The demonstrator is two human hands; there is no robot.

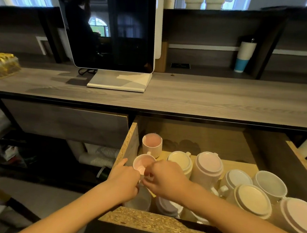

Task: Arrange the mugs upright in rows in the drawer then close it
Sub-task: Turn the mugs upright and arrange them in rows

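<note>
The drawer (128, 147) stands pulled out below the counter, holding several mugs. A ribbed pink mug (152, 144) stands upright at the back left. In front of it a second pink mug (142, 163) is upright, and my left hand (123, 180) and my right hand (164, 179) both hold it at its near side. Right of them several mugs lie upside down: a yellow one (180, 160), a tall pale one (208, 166) and white ones (251, 201). One white mug (269, 184) stands upright. More mugs sit under my wrists, partly hidden.
A monitor (110, 26) on a white stand sits on the grey counter (205, 98). A white and blue tumbler (244, 56) stands on the back shelf. A wrapped yellow bundle (1, 65) lies at the counter's left. White pipes (98, 156) run under the counter left of the drawer.
</note>
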